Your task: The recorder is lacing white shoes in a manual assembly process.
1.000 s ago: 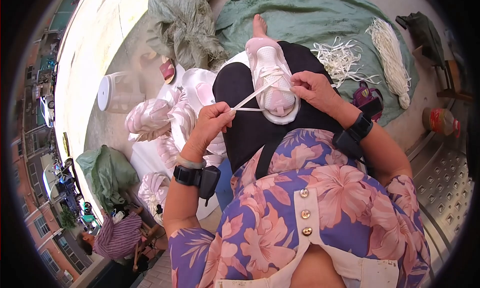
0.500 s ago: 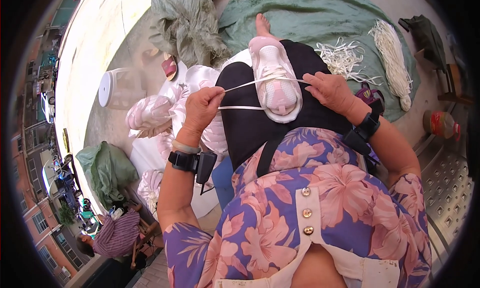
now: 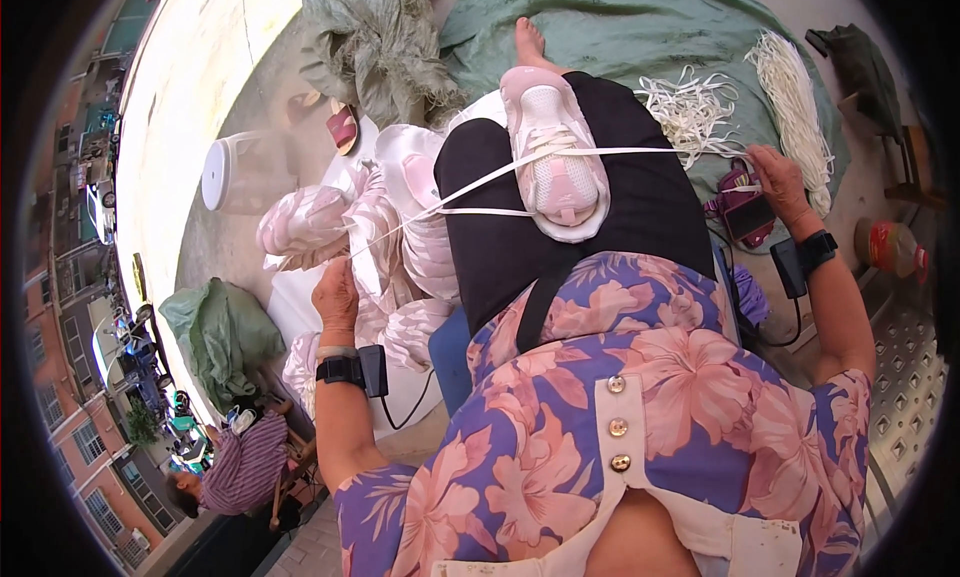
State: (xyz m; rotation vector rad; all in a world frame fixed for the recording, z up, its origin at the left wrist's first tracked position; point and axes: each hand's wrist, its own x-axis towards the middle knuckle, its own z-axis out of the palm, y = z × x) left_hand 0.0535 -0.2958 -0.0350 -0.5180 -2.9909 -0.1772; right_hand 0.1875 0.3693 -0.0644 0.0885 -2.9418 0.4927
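A pink and white sneaker (image 3: 560,182) rests on my lap between my black-trousered thighs, toe pointing away from my body or toward it, I cannot tell. White shoelace (image 3: 630,151) crosses the shoe's upper and is stretched out taut to both sides. My left hand (image 3: 337,295), low on the left beside a heap of pink and white shoes (image 3: 310,222), is closed on one lace length. Out past my right knee, my right hand (image 3: 778,182) pinches the other length. A further strand of lace runs leftward from the shoe below the taut one.
Loose white laces (image 3: 690,117) and a long lace hank (image 3: 795,117) lie on a green cloth (image 3: 620,27). A purple bag (image 3: 735,192) sits by my right hand. Further out are an oil bottle (image 3: 890,249), a white bucket (image 3: 235,172) and a seated person (image 3: 240,462) at lower left.
Both hands have moved apart, the left down and leftward, the right out to the right. The lace between them now spans much wider; the shoe stays on my lap.
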